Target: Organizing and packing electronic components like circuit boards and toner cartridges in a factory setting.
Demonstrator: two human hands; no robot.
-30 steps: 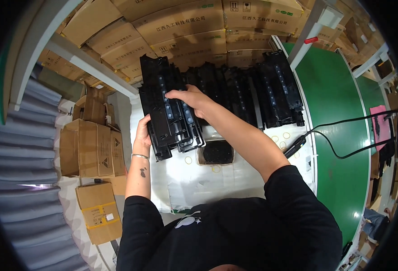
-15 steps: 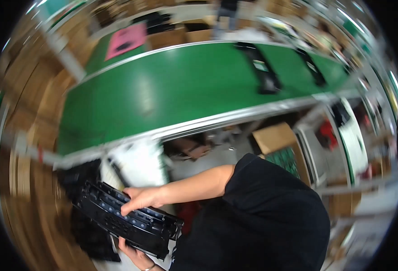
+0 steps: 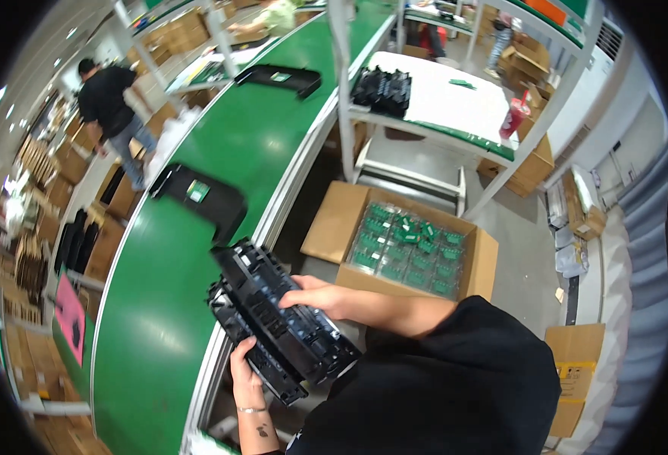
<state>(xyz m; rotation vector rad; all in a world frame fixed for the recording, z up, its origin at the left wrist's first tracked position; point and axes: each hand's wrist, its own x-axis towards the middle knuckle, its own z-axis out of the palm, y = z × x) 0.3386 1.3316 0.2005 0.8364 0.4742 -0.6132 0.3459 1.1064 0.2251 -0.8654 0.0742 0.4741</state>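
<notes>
Black plastic housings [image 3: 273, 311], long and ribbed, at least two side by side, are held in front of my body, partly over the edge of the green conveyor belt [image 3: 144, 318]. My right hand [image 3: 320, 297] grips them from the right side, thumb over the top. From the lower left my left hand [image 3: 244, 370] clasps them, its other fingers hidden beneath. Just beyond, a black plastic part [image 3: 224, 201] with a small green circuit board [image 3: 197, 191] lies on the belt. A similar black part [image 3: 281, 78] lies farther along.
An open cardboard box [image 3: 485, 269] of green circuit boards stands on the floor at right. Beyond it, a white-topped bench [image 3: 455, 98] bears a stack of black housings [image 3: 381, 91] and a red cup [image 3: 513, 117]. A person in black [image 3: 110, 106] is across the belt.
My view has swung to the right, bringing the box of circuit boards and the bench into sight. Both hands have kept hold of the black housings, now beside the belt's near edge.
</notes>
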